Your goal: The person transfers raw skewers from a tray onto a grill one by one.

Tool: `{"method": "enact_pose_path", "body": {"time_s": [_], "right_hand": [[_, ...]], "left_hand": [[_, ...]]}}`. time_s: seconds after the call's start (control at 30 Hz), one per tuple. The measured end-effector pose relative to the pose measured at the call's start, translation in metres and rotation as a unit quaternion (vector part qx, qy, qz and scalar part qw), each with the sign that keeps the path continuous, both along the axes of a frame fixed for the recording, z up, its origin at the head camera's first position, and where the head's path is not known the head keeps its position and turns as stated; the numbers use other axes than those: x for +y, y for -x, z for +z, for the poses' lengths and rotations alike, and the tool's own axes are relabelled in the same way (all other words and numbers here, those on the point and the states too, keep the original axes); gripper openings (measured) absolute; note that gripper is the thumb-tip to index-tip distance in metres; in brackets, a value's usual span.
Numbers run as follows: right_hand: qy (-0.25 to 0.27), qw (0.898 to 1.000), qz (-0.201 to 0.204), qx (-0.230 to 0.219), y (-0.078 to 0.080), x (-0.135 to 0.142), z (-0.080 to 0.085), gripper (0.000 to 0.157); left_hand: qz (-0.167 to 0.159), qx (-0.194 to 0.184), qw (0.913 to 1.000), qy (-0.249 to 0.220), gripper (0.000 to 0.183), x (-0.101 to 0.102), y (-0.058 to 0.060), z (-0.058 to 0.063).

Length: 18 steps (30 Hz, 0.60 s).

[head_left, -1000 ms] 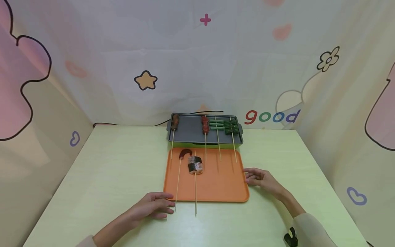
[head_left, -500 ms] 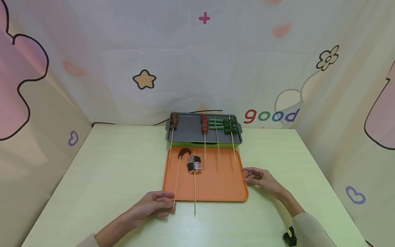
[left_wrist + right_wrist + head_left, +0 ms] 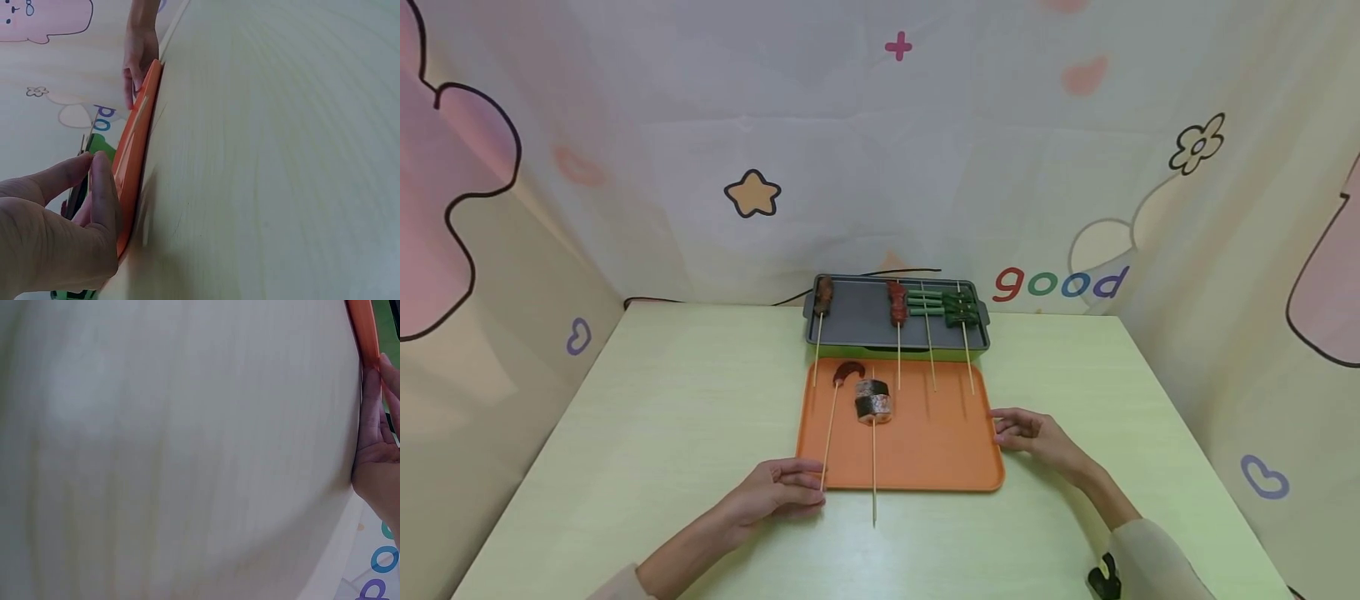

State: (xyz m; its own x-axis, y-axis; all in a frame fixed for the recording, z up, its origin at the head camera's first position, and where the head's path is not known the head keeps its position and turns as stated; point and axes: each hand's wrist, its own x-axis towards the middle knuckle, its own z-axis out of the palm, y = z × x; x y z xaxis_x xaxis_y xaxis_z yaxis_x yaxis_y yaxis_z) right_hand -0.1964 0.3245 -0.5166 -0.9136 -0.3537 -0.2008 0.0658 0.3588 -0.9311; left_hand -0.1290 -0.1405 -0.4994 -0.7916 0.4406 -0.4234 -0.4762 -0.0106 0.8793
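Note:
My left hand (image 3: 782, 493) is at the near left corner of the orange tray (image 3: 936, 458), pinching the lower stick end of a skewer with a dark red, curled piece (image 3: 848, 372) on top. In the left wrist view, thumb and forefinger of the left hand (image 3: 69, 219) meet at the tips. Beside that skewer a sushi-roll-like skewer (image 3: 873, 402), wrapped in black and white, lies on the tray with its stick over the near edge. My right hand (image 3: 1037, 437) rests with loosely bent fingers against the tray's right edge, also seen in the right wrist view (image 3: 378, 419).
Behind the tray stands a grey grill pan (image 3: 857, 321) on a green base. It bears a brown meat skewer (image 3: 824, 296), a red meat skewer (image 3: 898, 304) and green vegetable skewers (image 3: 961, 309), their sticks reaching over the tray. A patterned curtain (image 3: 880, 150) surrounds the table.
My left hand has closed its fingers on the stick of the curled red skewer and shifted slightly up. The right hand has stayed at the tray's edge.

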Motion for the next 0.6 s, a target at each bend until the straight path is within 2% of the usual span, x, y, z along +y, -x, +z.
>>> {"method": "enact_pose_path", "body": {"time_s": [0.6], "right_hand": [[0.003, 1.0, 0.006, 0.006, -0.0004, -0.0011, 0.0004, 0.052]], "left_hand": [[0.024, -0.01, 0.9995, 0.021, 0.056, 0.0004, -0.0016, 0.001]]}}
